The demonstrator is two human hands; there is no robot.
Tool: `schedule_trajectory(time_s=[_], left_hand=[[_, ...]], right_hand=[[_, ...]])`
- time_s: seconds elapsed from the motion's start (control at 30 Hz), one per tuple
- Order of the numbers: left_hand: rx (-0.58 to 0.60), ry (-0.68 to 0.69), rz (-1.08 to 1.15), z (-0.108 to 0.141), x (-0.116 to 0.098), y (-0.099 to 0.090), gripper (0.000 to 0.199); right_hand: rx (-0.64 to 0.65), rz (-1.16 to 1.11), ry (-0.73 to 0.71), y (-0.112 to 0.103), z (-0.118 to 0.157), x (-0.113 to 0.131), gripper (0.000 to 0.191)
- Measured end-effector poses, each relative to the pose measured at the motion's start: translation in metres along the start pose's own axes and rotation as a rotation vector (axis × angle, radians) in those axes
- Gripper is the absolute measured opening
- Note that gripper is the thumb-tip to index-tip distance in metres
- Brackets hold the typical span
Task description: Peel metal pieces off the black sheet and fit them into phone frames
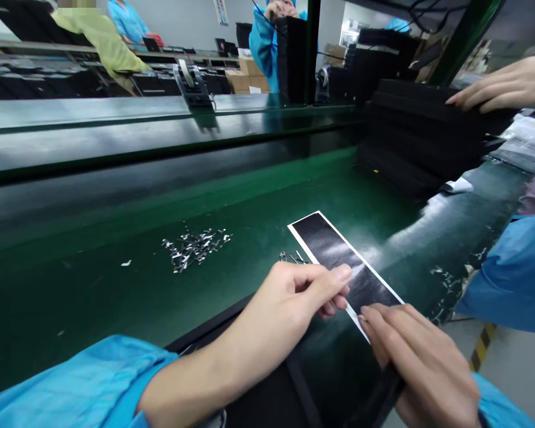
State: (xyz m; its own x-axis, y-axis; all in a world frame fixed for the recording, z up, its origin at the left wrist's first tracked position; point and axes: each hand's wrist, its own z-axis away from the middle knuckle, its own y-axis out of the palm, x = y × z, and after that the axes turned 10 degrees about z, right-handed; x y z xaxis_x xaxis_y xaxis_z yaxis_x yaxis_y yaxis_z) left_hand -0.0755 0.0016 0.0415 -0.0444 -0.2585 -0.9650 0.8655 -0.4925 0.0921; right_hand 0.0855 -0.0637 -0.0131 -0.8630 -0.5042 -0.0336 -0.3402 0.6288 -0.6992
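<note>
A: What are the fingers doing?
B: The left hand (289, 303) has thumb and forefinger closed together above the strip's left edge; I can't tell whether anything is between them. The right hand's (428, 362) fingertips rest on the near end of the black textured strip (314, 233) — probably to steady it. Whether they also grip the black fabric (267, 398) beneath, I can't tell.
A: And the strip?
B: It lies slantwise on the green tabletop (93, 297), far end to the left, its white backing showing as a border. That slant likely suits both hands.
A: Anything in the way?
B: Small scraps (294, 257) sit beside its left edge and might catch underneath; a bigger scrap pile (194, 246) lies farther left. Far right, a co-worker's hand (508, 83) touches a black fabric stack (410, 137), which limits room there — the tape dispenser (189, 83) stands on the far ledge.
</note>
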Motion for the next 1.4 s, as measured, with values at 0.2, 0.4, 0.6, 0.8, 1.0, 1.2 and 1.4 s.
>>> schedule_trajectory(time_s=[0.2,0.4,0.6,0.8,1.0,1.2,1.4], left_hand=[[0.217,-0.154,-0.126,0.004,0.007,0.004,0.020],[0.259,-0.273,-0.080,0.006,0.011,0.012,0.021],[0.250,-0.301,-0.109,0.009,0.020,0.022,0.014],[0.187,-0.247,-0.238,0.008,0.030,0.031,0.008],[0.188,-0.271,-0.356,0.002,0.026,0.037,0.010],[0.217,-0.254,-0.374,0.002,0.029,0.038,0.010],[0.214,-0.144,-0.382,-0.008,0.028,0.039,0.019]], right_hand=[[0.014,0.360,-0.264,-0.009,0.007,0.004,0.039],[0.091,0.416,-0.316,-0.016,0.016,0.002,0.035],[0.219,0.309,-0.224,-0.022,0.035,-0.009,0.037],[0.187,-0.278,0.357,-0.026,0.040,-0.017,0.017],[0.458,-0.746,0.699,-0.019,0.030,-0.017,0.023],[0.425,-0.971,0.923,-0.014,0.031,-0.014,0.018],[0.322,-0.743,0.770,-0.027,0.029,-0.030,0.012]])
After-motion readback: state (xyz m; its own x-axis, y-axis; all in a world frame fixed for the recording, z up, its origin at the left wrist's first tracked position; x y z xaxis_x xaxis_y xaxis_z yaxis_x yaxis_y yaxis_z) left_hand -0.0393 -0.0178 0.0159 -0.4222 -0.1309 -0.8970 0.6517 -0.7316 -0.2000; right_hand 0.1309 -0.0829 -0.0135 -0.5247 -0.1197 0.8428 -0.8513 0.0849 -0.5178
